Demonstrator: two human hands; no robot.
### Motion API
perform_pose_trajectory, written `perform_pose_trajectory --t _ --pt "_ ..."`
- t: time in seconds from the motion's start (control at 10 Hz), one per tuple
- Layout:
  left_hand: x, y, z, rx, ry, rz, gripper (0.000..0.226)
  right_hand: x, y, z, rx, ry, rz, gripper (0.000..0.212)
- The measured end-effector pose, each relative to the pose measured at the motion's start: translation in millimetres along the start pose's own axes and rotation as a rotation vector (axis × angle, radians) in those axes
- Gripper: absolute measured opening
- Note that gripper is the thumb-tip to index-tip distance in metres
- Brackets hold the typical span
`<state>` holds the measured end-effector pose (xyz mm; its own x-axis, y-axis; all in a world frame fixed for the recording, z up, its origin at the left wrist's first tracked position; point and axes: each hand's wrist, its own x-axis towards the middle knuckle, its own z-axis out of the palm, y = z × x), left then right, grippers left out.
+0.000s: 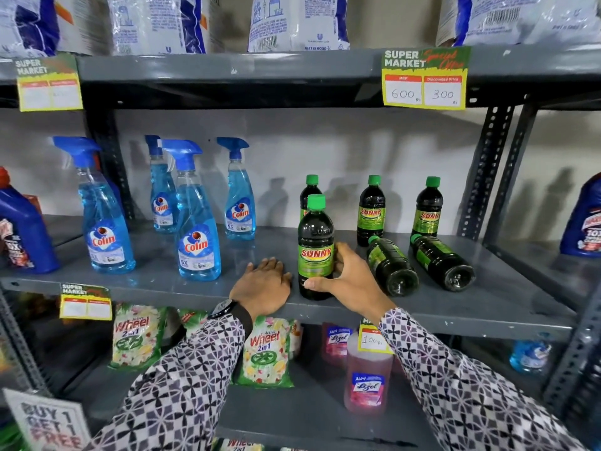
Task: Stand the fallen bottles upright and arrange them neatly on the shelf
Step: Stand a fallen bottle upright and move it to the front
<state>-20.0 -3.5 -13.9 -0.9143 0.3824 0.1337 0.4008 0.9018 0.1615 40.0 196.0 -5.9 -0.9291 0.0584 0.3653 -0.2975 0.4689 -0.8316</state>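
Front Sunny bottle [315,252] standing upright near front edge of grey shelf [471,307], cap up. Right hand [344,275] wrapping around its lower body. Left hand [263,284] lying open, flat on shelf beside it. Two fallen bottles [392,265] [444,263] lying to right, long axes running front-to-back, caps pointing toward wall, dark liquid inside. Three more [371,211] standing behind.

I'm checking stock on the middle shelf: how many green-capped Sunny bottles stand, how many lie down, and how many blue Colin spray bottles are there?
Sunny bottles standing: 4
Sunny bottles lying down: 2
Colin spray bottles: 4
Total: 10
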Motion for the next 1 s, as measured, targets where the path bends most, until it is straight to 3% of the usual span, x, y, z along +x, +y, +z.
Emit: perform_pose_trajectory --t 0.7,0.8,0.9,1.0 --pt "-1.1 -2.8 1.1 0.030 -0.009 0.014 0.059 -33.1 -27.9 -12.6 0.017 0.022 -0.085 0.086" --pt "-1.7 -1.1 -0.1 0.015 -0.007 0.019 0.058 -32.1 -36.2 -43.9 -0.184 0.427 -0.197 0.046" --pt "-1.4 0.1 1.0 0.025 -0.007 0.027 0.058 -16.8 -39.7 -86.0 -0.580 0.604 -0.137 0.026" --pt "-0.6 -2.2 3.0 0.040 0.000 0.036 0.057 4.5 -34.2 -113.8 -0.679 0.304 0.234 0.023"
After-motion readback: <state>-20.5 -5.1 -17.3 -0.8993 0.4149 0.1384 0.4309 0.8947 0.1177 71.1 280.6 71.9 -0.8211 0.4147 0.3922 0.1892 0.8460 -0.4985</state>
